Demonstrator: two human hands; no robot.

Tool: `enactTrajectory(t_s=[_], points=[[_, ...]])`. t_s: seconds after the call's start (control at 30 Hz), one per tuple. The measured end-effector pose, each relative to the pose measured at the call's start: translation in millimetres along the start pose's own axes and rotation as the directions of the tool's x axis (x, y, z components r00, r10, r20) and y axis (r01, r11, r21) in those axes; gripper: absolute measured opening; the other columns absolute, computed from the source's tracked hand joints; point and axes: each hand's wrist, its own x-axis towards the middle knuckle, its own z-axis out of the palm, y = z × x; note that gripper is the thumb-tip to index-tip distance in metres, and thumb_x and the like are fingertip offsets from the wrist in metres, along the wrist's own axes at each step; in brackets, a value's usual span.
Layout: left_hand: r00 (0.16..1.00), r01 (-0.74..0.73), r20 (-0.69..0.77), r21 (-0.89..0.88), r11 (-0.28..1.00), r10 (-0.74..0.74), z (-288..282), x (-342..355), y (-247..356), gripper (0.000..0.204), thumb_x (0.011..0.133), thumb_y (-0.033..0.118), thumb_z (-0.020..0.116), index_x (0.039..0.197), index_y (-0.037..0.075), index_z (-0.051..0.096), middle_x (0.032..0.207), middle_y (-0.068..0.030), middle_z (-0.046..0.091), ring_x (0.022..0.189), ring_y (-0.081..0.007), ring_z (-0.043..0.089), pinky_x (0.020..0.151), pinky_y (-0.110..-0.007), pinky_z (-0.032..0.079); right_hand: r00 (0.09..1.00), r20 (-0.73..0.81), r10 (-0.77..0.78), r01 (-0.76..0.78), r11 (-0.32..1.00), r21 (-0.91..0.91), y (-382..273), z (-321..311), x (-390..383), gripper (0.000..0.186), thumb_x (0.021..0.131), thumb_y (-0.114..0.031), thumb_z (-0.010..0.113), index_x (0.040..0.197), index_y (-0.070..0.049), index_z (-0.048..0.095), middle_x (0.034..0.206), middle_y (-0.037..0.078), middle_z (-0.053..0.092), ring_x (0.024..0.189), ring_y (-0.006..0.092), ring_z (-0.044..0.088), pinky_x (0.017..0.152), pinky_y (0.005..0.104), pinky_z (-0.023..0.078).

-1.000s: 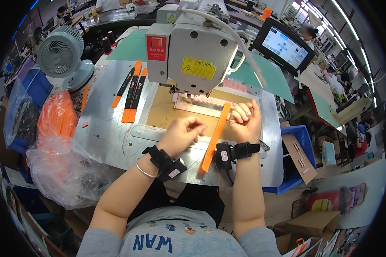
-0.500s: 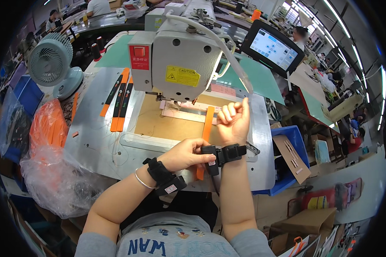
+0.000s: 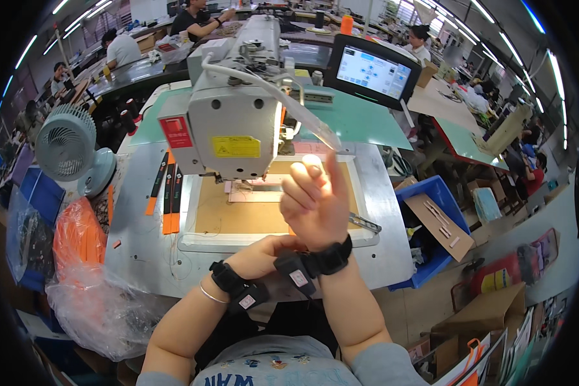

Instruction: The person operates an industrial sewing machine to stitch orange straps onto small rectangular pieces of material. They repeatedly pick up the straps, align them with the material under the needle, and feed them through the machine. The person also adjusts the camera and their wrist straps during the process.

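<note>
My right hand (image 3: pixel 315 202) is raised in front of the sewing machine (image 3: pixel 231 122), its fingers curled toward the palm and its thumb upright. I see nothing in it. My left hand (image 3: pixel 264 253) reaches across to the right wrist, beside the black strap device (image 3: pixel 296 270) there. Its fingertips are hidden behind that wrist, so its hold cannot be made out. A bit of an orange strip (image 3: pixel 291 230) shows between the hands; the rest is covered. Under the machine head lies a tan plate (image 3: pixel 231 220) within a pale frame, with a pink slotted piece (image 3: pixel 257 195) on it.
Orange-and-black straps (image 3: pixel 172 202) lie left on the metal table. Further left are a fan (image 3: pixel 71 145) and a plastic bag of orange strips (image 3: pixel 80 238). On the right stand a screen (image 3: pixel 374 69) and a blue bin (image 3: pixel 424 193) with cardboard across it. Other people sit farther back.
The view has tilted up and shifted. My right hand has moved left and nearer the left hand, and its fingers curl more. The orange strip, plainly seen before, is now mostly hidden.
</note>
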Motion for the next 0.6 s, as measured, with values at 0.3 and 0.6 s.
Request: enactTrajectory(t_s=[0.3,0.6], points=[[0.994,-0.049,0.095,-0.149,0.988,0.063,11,-1,5,0.030,0.090,0.016,0.050,0.115,-0.001,0.052,0.099,-0.0014,0.057,0.086,-0.0066,0.053,0.078,-0.020,0.042,0.918,0.394,0.045,-0.048,0.999,-0.004,-10,11,-18,0.041,0.091,-0.045,0.039,0.080,-0.006,0.045,0.063,0.002,0.040,0.055,0.0109,0.038,0.046,0.0214,0.033],[0.996,-0.077,0.036,0.029,0.997,0.076,7,-6,3,0.026,0.085,0.003,0.051,0.110,-0.001,0.056,0.094,-0.0035,0.060,0.084,-0.0075,0.054,0.074,-0.022,0.044,0.917,0.394,0.067,-0.076,0.997,0.008,2,9,-19,0.041,0.091,-0.046,0.039,0.081,-0.006,0.046,0.063,0.002,0.040,0.056,0.0108,0.038,0.046,0.0210,0.033]])
